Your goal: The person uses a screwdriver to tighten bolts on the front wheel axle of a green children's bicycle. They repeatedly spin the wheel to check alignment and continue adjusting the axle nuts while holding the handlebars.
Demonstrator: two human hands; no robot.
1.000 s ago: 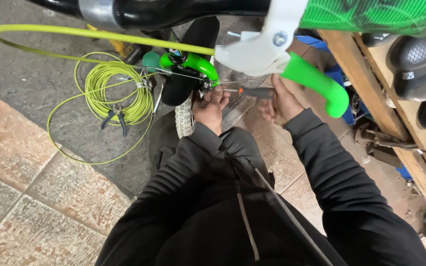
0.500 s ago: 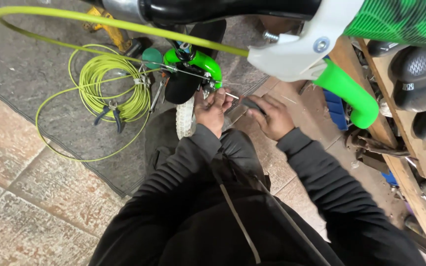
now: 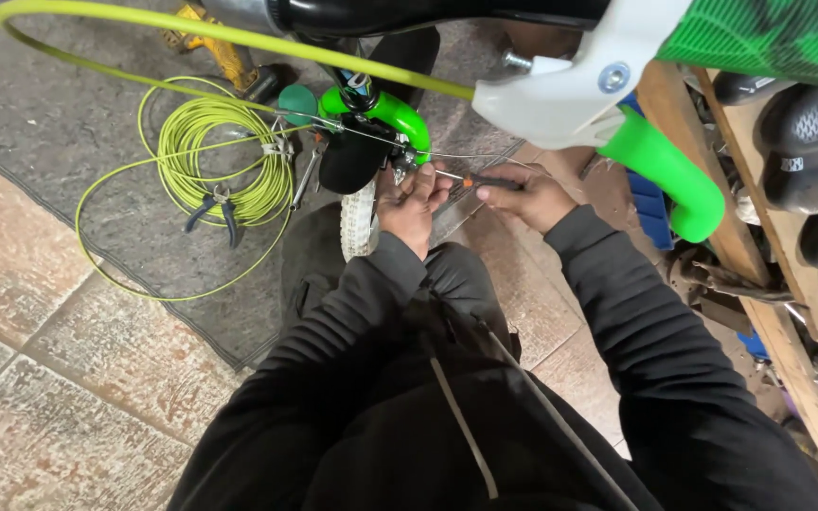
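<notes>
Since the earlier frame both hands have shifted slightly, staying at the wheel. Yellow-green cable coil (image 3: 224, 156) and pliers (image 3: 215, 210) lie on the floor, left. Left hand (image 3: 411, 203) presses the white tyre (image 3: 358, 222), grip loosely curled; right hand (image 3: 527, 197), grip closed round a screwdriver (image 3: 485, 181), points it at the green fork (image 3: 392, 115).

Both arms in dark sleeves reach toward 12 o'clock. Left hand (image 3: 411, 203) – fingers curled, pinching. Right hand (image 3: 527, 194) at its 3 o'clock – closed in a grip.
</notes>
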